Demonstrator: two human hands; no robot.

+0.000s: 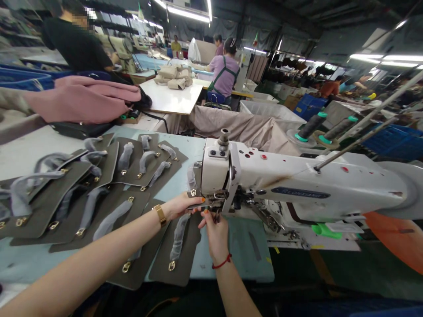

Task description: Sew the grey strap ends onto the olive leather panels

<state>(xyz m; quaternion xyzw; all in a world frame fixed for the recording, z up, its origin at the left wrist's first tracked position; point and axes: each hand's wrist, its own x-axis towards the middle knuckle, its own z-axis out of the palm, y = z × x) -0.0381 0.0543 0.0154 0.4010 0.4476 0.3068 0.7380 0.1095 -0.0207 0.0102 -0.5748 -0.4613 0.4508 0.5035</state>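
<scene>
At the needle end of a white sewing machine (261,176), my left hand (183,206) pinches the edge of a grey-brown bag panel (199,180), thumb on top. A plastic-wrapped handle (191,177) with a gold ring lies on this panel, which is partly hidden behind the machine head. My right hand (216,233) is closed just below the needle area, fingers curled; a small dark metallic bit shows at the fingertips, too small to name. Beneath my hands lies another panel (163,259) with a wrapped handle (179,237).
Several overlapping panels (109,215) with wrapped handles cover the left of the blue-green table (238,264). A pink cloth (82,99) lies behind them. Thread cones (310,127) stand behind the machine. Co-workers sit farther back, one in a purple shirt (225,75).
</scene>
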